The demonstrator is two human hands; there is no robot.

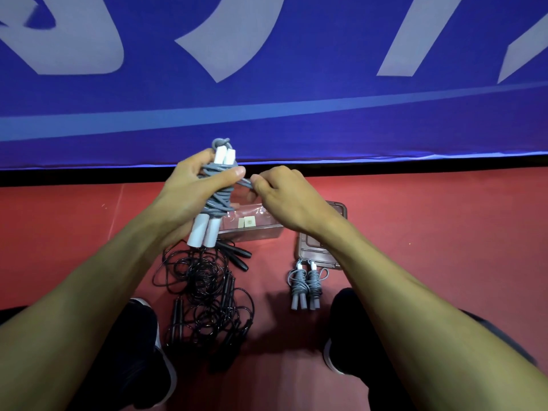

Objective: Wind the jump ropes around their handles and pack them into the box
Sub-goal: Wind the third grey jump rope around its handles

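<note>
The left hand (189, 197) grips a grey braided jump rope wound around smooth white cylindrical handles (215, 197); the right hand (284, 200) pinches its loose end.

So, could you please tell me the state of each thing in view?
Grey rope: mostly wound around its white handles, held by left hand.
Right hand: pinching the rope's loose end.
Wound ropes: on floor.
Black ropes: tangled, unwound.
Box: open.
Lid: off, beside box.

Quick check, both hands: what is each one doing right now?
Left hand: grips the grey jump rope bundle around its white handles.
Right hand: fingers pinch the loose end of the same grey rope.
</note>
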